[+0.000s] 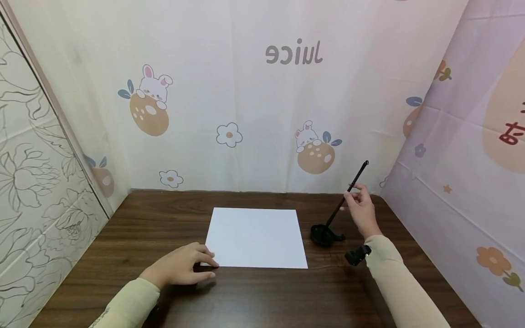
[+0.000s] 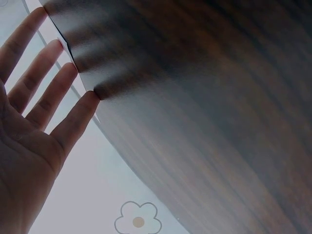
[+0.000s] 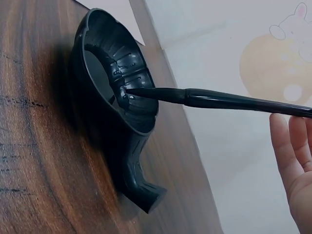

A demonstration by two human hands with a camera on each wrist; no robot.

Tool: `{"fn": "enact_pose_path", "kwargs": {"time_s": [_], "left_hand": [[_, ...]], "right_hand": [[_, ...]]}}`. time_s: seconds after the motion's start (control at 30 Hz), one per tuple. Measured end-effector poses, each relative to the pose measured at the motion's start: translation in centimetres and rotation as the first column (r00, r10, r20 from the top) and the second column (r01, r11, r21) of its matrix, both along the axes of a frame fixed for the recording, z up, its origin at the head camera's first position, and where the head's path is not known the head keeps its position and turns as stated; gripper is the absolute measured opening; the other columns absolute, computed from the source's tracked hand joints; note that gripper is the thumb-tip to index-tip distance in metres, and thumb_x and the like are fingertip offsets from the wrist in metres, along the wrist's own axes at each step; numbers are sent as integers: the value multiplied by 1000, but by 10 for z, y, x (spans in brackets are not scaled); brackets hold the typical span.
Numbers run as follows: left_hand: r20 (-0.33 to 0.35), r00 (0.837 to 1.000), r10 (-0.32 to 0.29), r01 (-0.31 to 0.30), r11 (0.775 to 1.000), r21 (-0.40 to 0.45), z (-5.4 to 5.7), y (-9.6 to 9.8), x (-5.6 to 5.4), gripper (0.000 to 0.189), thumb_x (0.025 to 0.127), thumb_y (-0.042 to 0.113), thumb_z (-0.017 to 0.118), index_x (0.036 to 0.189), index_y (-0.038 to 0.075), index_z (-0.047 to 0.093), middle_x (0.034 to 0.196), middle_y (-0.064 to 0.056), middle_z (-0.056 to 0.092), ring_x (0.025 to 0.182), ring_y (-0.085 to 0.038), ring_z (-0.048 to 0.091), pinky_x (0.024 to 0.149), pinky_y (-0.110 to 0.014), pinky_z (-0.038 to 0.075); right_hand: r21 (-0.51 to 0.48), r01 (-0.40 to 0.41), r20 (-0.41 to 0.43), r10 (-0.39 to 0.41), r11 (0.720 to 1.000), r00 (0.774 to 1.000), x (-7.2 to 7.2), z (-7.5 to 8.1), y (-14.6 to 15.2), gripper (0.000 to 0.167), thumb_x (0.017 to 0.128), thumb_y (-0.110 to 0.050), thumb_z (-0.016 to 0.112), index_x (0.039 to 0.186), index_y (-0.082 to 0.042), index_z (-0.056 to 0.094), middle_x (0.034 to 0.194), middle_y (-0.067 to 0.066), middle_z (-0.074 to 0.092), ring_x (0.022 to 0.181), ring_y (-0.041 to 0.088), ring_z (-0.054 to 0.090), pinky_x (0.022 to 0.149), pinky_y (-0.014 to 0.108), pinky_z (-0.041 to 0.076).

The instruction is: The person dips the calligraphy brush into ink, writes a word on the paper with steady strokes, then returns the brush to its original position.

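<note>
A dark ink brush [image 1: 340, 206] slants up from a black ink dish [image 1: 321, 236] at the right of the table. My right hand [image 1: 361, 209] pinches the brush around the middle of its handle. In the right wrist view the black brush tip [image 3: 146, 93] is over the fluted inside wall of the dish [image 3: 117, 117], where dark wet liquid glistens. A white sheet of paper [image 1: 256, 238] lies flat left of the dish. My left hand [image 1: 184, 264] rests at the paper's near left corner, fingers spread and fairly straight, fingertips on its edge.
The dark wood table [image 1: 262, 296] ends against a pale curtain [image 1: 229, 91] printed with rabbits and flowers. Curtain walls also stand close on the left and right. The dish has a short curved spout-like handle [image 3: 146, 192] on one side. A black wrist camera [image 1: 357, 255] hangs by the right sleeve.
</note>
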State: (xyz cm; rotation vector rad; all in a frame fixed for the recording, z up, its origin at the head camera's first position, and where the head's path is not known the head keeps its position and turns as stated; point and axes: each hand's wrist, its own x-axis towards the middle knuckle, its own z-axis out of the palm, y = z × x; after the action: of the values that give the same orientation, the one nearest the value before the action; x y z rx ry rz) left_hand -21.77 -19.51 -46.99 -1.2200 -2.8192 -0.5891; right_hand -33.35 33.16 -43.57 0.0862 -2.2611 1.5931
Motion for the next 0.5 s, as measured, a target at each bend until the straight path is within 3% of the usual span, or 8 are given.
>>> {"fn": "enact_pose_path", "kwargs": {"time_s": [0.23, 0.5], "left_hand": [[-3, 1000, 6, -6, 1000, -1, -1, 0, -1, 28, 95, 50, 63, 109, 30, 77, 120, 4, 66, 112, -16, 59, 92, -40, 52], [-1, 1000, 11, -11, 1000, -2, -2, 0, 0, 27, 96, 49, 63, 110, 30, 77, 120, 4, 66, 112, -16, 59, 91, -40, 52]], "right_hand": [[-61, 20, 6, -20, 998, 1000, -3, -5, 6, 37, 105, -28, 54, 138, -16, 42, 105, 17, 52, 82, 18, 58, 70, 28, 59], [-129, 47, 55, -40, 991, 998, -7, -13, 15, 51, 106, -22, 50, 148, -2, 30, 105, 17, 51, 88, 19, 58, 70, 25, 59]]}}
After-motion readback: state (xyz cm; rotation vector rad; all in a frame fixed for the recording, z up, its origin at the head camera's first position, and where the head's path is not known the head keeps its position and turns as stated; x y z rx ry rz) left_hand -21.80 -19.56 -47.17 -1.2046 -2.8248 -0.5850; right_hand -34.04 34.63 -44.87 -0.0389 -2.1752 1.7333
